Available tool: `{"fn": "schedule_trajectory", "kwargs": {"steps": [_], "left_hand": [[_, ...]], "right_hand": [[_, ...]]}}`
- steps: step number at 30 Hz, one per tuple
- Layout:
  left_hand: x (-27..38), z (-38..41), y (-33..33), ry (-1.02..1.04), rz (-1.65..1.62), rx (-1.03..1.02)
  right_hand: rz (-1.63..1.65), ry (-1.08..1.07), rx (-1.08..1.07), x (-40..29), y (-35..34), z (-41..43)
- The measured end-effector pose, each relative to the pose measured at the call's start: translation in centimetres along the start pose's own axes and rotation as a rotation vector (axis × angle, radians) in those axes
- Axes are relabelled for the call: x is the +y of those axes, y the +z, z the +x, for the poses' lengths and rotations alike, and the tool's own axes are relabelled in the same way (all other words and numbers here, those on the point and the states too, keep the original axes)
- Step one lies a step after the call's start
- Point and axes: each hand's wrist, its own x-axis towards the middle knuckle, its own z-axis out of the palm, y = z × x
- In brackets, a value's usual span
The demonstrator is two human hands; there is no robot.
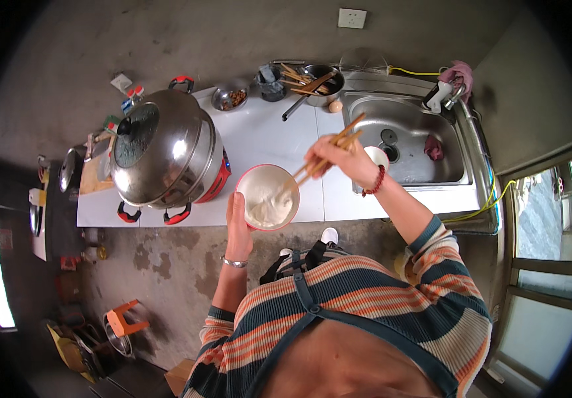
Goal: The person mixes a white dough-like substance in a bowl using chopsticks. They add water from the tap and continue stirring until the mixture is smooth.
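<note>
My left hand (238, 226) grips the side of a white bowl (253, 184) with a red rim, thumb at the edge, just over the counter's front edge. White flour or a pale batter (271, 208) lies in the bowl. My right hand (338, 158) holds a pair of wooden chopsticks (311, 171), whose tips reach into the bowl and look blurred against the white stuff. Partly hidden behind my right hand, a white cup or small bowl (377, 156) stands by the sink's left edge.
A large steel steamer pot (166, 144) stands left on a red cooker (216, 181). Behind are a steel bowl of brown pieces (231, 99), a saucepan (323, 99) with wooden utensils and an egg (336, 106). A steel sink (410, 134) holds a dark red cloth (433, 148).
</note>
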Motion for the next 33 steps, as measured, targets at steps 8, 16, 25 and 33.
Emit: {"fn": "schedule_trajectory", "kwargs": {"steps": [8,16,25,33], "left_hand": [[0.3,0.1,0.4,0.032,-0.023,-0.048],[-0.2,0.0,0.7,-0.011,-0.02,-0.106],[1.2,0.2,2.5,-0.035,0.01,-0.12],[0.2,1.3,3.2,-0.028,0.121,-0.1]], "right_hand": [[0.027,-0.046,0.032,-0.3,0.7,-0.3],[0.032,-0.056,0.111,0.0,-0.8,-0.7],[0.02,-0.025,0.115,1.3,-1.1,-1.9],[-0.012,0.016,0.109,3.1,-3.1,-3.5]]}}
